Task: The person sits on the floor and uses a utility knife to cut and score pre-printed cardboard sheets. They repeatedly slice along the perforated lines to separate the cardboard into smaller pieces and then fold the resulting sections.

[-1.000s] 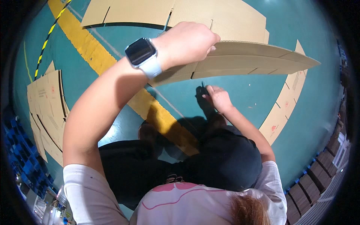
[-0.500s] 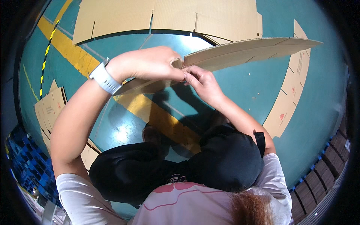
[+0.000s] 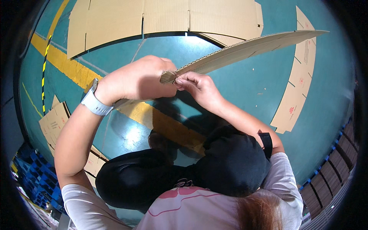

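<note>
A long cardboard sheet is held up edge-on in front of me, its far end reaching to the upper right. My left hand, with a pale-strapped watch at the wrist, is closed round its near part; most of those fingers are hidden. A small bent cardboard flap sticks out beside the left hand. My right hand pinches the sheet at the flap, thumb and fingertips pressed together there. Part of the sheet shows again below the left wrist.
A large slotted cardboard sheet lies on the green floor ahead. A long narrow cardboard piece lies at right, more cardboard pieces at left. Stacked brown material lines the lower right. Yellow floor stripes cross the left side.
My left hand has shifted left and slightly down. The flap between my hands has turned and stands out more. The right hand has moved slightly down and left, still pinching.
</note>
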Available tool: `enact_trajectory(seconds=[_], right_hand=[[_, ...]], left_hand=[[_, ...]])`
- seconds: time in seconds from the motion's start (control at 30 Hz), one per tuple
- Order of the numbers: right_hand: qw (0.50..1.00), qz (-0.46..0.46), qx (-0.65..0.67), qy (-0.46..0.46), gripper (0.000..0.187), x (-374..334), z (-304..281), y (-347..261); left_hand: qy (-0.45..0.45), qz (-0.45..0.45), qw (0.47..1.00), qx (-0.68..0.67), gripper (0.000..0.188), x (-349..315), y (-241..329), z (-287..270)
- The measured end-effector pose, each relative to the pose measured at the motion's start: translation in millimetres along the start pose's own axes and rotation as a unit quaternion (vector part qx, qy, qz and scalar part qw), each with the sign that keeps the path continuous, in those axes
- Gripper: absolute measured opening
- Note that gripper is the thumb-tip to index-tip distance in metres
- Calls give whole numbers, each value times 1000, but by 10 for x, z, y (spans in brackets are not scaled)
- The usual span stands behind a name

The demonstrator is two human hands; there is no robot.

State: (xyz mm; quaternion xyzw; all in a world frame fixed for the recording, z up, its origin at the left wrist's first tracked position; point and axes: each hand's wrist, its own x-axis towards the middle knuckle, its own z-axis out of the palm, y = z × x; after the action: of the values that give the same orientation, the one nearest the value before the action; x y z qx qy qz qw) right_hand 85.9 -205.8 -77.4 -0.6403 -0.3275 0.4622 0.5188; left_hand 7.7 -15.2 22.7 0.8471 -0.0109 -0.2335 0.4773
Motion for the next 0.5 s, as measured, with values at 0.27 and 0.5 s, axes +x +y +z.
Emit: enact_trajectory(seconds=[0.27,0.5], right_hand=[[1000,-17,24,-8,8,18,-16,24],[991,88,101,-19,15,26,-38,-67]], left_hand=[[36,14,999,-23,22,0,-25,5],[-65,-17,997,27,20,93,17,-100]])
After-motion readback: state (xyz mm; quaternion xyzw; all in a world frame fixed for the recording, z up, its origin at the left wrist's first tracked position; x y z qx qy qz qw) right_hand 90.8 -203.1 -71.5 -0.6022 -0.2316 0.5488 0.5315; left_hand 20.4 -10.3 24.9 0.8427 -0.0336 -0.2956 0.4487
